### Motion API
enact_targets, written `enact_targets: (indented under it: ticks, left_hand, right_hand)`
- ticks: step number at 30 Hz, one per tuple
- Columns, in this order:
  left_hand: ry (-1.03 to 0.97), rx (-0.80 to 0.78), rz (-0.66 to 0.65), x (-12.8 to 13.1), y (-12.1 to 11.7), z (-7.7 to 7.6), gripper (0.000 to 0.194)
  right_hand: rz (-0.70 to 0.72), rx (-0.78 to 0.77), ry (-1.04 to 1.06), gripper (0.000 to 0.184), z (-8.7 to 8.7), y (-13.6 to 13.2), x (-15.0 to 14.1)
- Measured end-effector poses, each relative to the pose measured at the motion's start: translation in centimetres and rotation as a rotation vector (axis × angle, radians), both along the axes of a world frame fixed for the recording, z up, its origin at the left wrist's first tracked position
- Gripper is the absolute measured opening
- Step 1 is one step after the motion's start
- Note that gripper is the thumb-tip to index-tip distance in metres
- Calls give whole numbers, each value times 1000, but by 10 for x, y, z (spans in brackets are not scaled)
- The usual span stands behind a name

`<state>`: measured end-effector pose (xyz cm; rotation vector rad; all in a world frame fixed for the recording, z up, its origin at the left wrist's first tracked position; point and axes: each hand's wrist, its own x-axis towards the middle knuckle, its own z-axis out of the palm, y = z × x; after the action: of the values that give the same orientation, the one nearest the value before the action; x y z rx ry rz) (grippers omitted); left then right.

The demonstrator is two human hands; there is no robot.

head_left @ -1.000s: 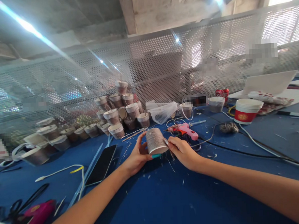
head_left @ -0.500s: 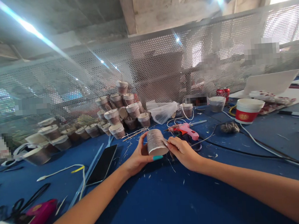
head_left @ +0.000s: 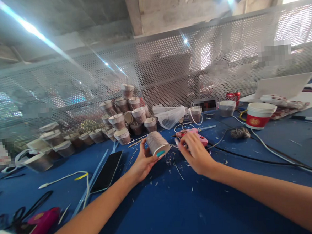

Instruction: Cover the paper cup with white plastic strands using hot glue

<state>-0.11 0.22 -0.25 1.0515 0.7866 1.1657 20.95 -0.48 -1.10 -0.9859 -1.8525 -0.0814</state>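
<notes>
A blue tabletop (head_left: 178, 208) fills the lower half of the frame, littered near the center with pale thread scraps (head_left: 179, 169). There the left hand (head_left: 142, 165) grips a string-wrapped cup (head_left: 155, 142) tilted on its side, mouth toward the lower right. The right hand (head_left: 198, 155), just right of it, has its fingers drawn narrowly together; I cannot tell whether they pinch the thin strand between them and the cup. Behind that hand lies a pink glue gun (head_left: 203, 139), partly covered. A dark phone (head_left: 106, 172) lies left of center, a magenta tool (head_left: 39, 228) at lower left. Stacked wrapped cups (head_left: 118, 122) rise left of center, red-and-white cups (head_left: 255, 121) stand at right. Beyond, a perforated screen (head_left: 166, 73) crosses the frame beneath a concrete ceiling (head_left: 84, 11), with bright daylight at upper right.
</notes>
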Motion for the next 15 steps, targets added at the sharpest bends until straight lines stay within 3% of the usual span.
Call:
enact_targets:
  ticks: [3, 6, 10, 15]
  left_hand:
    - [-5, 9, 83, -1, 0, 1, 98]
    - [26, 42, 88, -3, -1, 0, 97]
    - [37, 103, 51, -3, -1, -2, 98]
    - [45, 121, 56, -5, -1, -2, 95]
  right_hand:
    - [-385, 50, -26, 21, 4, 12, 14]
    - [-625, -116, -135, 37, 0, 28, 28]
    - [-640, -293, -190, 46, -15, 44, 37]
    - [-541, -340, -194, 36, -19, 50, 40]
